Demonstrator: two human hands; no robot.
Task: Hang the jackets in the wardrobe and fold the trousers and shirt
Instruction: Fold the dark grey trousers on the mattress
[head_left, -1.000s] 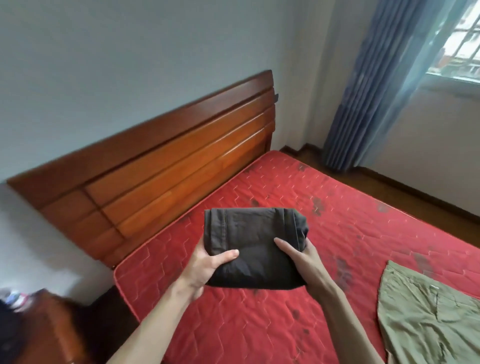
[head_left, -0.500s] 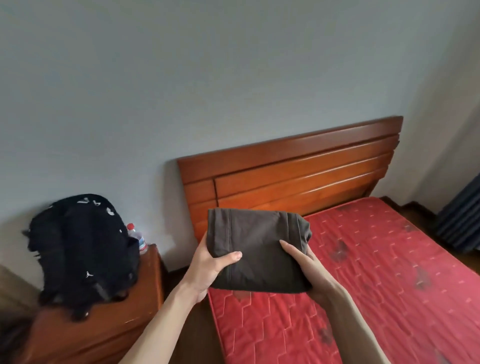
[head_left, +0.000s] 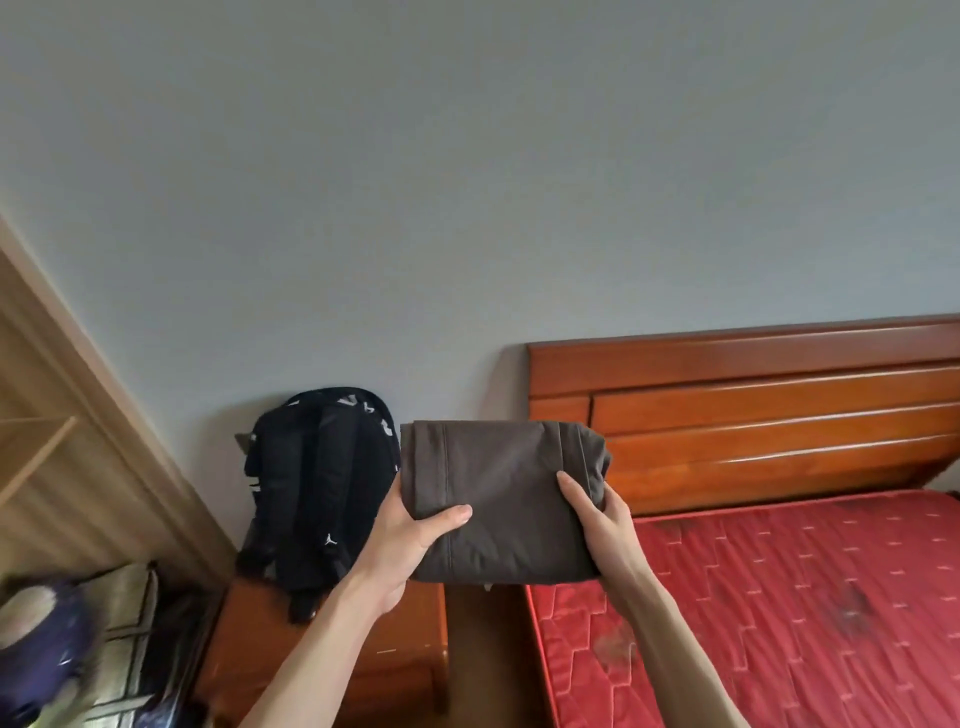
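I have the folded dark garment (head_left: 506, 501) held up in the air between both hands, and I cannot tell whether it is the trousers or the shirt. My left hand (head_left: 410, 530) grips its left edge, thumb laid flat across the front face and the fingers hidden behind the cloth. My right hand (head_left: 602, 525) grips the right edge the same way, thumb on the front, fingers wrapped behind. The bundle sits level, a seam running down its front just right of my left thumb, and its rolled right end bulges a little above my right hand.

Just beyond my left hand a black backpack (head_left: 322, 483) stands upright on a wooden nightstand (head_left: 332, 654), leaning against the grey wall (head_left: 467, 208); the garment's left edge overlaps it in the view, though whether they touch I cannot tell. Beyond and to the right of my right hand is the wooden headboard (head_left: 753, 415), with the red quilted mattress (head_left: 779, 613) below my right forearm. Far off to the left of my left hand is a light wood wardrobe frame (head_left: 62, 415), and low by my left forearm a blurred dark heap of things (head_left: 47, 654) that I cannot make out
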